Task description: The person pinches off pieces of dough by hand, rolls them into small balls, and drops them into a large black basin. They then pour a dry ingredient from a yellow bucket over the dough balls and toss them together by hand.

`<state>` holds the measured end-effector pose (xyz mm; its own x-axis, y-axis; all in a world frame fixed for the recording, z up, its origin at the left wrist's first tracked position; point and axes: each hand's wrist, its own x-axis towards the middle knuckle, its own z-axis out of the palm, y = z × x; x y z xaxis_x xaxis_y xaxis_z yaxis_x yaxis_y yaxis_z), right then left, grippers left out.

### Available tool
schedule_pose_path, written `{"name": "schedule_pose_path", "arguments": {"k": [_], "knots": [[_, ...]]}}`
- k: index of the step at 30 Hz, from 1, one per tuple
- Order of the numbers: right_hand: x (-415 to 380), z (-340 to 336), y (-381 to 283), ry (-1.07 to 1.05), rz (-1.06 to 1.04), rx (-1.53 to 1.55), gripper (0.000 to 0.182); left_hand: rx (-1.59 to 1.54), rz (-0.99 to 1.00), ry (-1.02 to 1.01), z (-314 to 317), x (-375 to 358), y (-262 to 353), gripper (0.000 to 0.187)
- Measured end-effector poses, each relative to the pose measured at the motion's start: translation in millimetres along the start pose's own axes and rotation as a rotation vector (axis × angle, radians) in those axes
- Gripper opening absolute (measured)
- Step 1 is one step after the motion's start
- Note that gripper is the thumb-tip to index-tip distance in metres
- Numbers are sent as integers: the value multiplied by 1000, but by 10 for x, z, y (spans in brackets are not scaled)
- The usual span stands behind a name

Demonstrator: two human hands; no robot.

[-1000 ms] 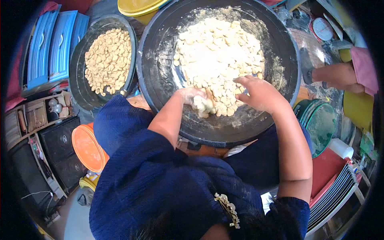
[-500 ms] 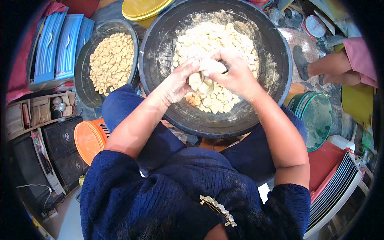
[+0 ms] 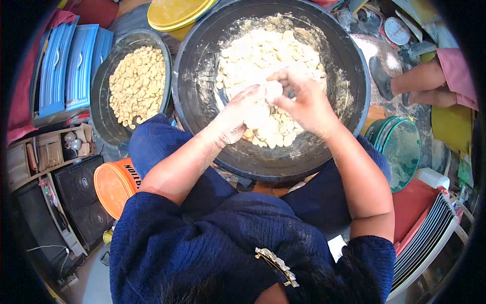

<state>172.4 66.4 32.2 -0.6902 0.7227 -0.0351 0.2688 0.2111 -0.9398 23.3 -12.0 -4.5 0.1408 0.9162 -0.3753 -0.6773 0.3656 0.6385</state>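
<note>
A wide black tub (image 3: 197, 116) holds a heap of pale, floury dough pieces (image 3: 273, 50). Over the heap my two hands meet. Between the thumb and fingers of my right hand (image 3: 306, 101) is a whitish dough lump (image 3: 274, 91). My left hand (image 3: 235, 114) is closed, its fingertips against the left side of that lump. Bright glare washes out the left fingers and the pale pieces beneath them, so their exact edges are hard to make out. Flour coats both hands.
To the left, a dark basin (image 3: 101, 101) holds many tan pieces. An orange bucket (image 3: 114, 185) stands by my left knee, a green bucket (image 3: 402, 152) by my right. A yellow lid (image 3: 177, 12) lies behind. Another person's leg (image 3: 417, 81) shows at right.
My right hand has drawn slightly to the right and its fingers have spread more around the lump. The left hand has shifted a little, and the tan piece below it is now hidden.
</note>
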Motion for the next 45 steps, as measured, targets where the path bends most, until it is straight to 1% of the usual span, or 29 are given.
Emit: {"name": "schedule_pose_path", "arguments": {"k": [2, 4, 5, 7, 8, 10, 11, 13, 14, 15, 17, 18, 19, 20, 23, 24, 25, 27, 29, 31, 33, 35, 36, 37, 40, 42, 43, 44, 45], "knots": [[46, -80, 98, 5, 25, 12, 37, 17, -15, 2, -50, -4, 6, 31], [101, -219, 27, 341, 171, 268, 31, 135, 81, -76, -146, -17, -22, 31], [125, -291, -35, 328, 167, 86, 32, 131, 85, -76, -152, -30, -19, 31], [125, -287, 91, 201, -284, -403, 33, 83, 7, -125, -127, -64, 3, 33], [93, -200, 146, 199, -283, -404, 33, 81, 8, -125, -133, -59, -9, 33], [25, 35, 92, 45, -380, -205, 28, -40, -100, -97, -158, -47, -56, 45], [15, 36, 91, 45, -376, -203, 28, -40, -104, -95, -176, -55, -73, 45], [31, 3, 64, -60, -16, -89, 20, -47, -105, -146, -219, -62, -88, 53], [64, -56, 63, 52, 193, -59, 19, -47, -107, -146, -243, -43, -90, 53], [92, -130, 88, 122, 161, -43, 17, -99, -121, -175, -255, -14, -77, 48], [98, -198, 148, 171, -218, -348, 17, -152, -131, -206, -237, -5, -46, 45], [73, -166, 88, 170, -221, -350, 17, -238, -140, -125, -164, -28, 12, 46], [13, -96, -19, 25, -255, -243, 18, -323, -150, -43, -124, -42, 44, 47], [-32, -49, -81, -119, -287, -133, 19, -323, -148, -42, -126, -40, 38, 47], [-90, 20, -14, -96, -278, -235, 22, -380, -68, -55, -180, -18, 5, 44], [-81, -23, -11, -73, -164, -157, 23, -242, -52, -81, -222, -18, 0, 41], [-59, -41, 14, -71, -162, -157, 23, -104, -35, -108, -248, -18, 5, 39], [-22, -57, 64, 19, 159, 334, 23, -126, -24, -120, -246, -31, 27, 37], [-41, 14, 42, -4, 94, 359, 25, -149, -10, -131, -170, -57, 59, 35], [-56, 92, 7, 21, -442, -265, 28, -328, -3, 15, 17, -95, 115, 34], [-73, 34, 16, 8, -441, -343, 31, -260, -32, -26, -127, -26, 64, 33], [-30, -72, 6, 7, 111, -168, 31, -191, -63, -66, -271, -17, 6, 33], [4, -73, 28, 173, 159, 117, 30, -149, -56, -90, -299, -31, 9, 33], [56, -142, 26, 287, 166, 223, 30, -107, -49, -115, -308, -36, 10, 33], [66, -283, -43, 243, 198, 234, 32, -161, -52, -83, -187, -61, 55, 30], [19, -201, -5, -64, 208, 291, 29, -182, -21, -109, -98, -55, 74, 37], [9, -123, 8, -68, 207, 291, 29, -202, 7, -133, -81, -58, 78, 43], [3, -23, 18, -96, 154, 261, 28, -202, 8, -130, -89, -58, 78, 43], [-2, 31, 21, -122, 103, 231, 27, -162, -16, -90, -102, -53, 77, 33]]}}
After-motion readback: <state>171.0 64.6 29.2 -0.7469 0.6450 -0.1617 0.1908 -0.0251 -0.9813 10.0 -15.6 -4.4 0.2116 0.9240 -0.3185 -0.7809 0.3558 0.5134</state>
